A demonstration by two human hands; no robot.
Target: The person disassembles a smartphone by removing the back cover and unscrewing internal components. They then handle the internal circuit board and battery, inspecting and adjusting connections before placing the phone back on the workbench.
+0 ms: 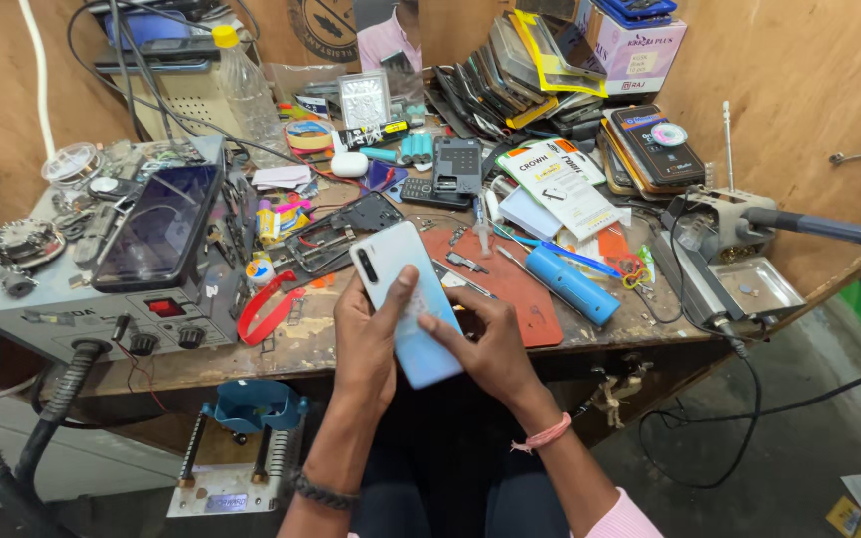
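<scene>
The left hand (369, 334) holds a pale blue smartphone (406, 299) from below, back side up, over the front edge of the wooden workbench (351, 349); its fingers are closed around the left edge of the phone and its thumb (400, 289) lies flat on the back cover, pointing toward the camera end. The right hand (485, 344) touches the same phone from the right side, with the fingers (442, 326) bent and pressed together on the lower part of the cover, so both hands are clamped on the phone. The phone is tilted, its camera corner pointing away from the person and to the left. Just beyond the fingertips of the right hand lies a red-brown work mat (520, 294) with small metal tools on it, and further right of these fingers there is a blue cylinder (570, 284). To the left of the left thumb I see a red curved strap (266, 309), and beyond it a grey rework station (92, 289) with a dark tablet (156, 224) on top. Far above the fingers, at the back of the bench, stand a plastic bottle (246, 85) and a pile of phone cases (510, 75).
</scene>
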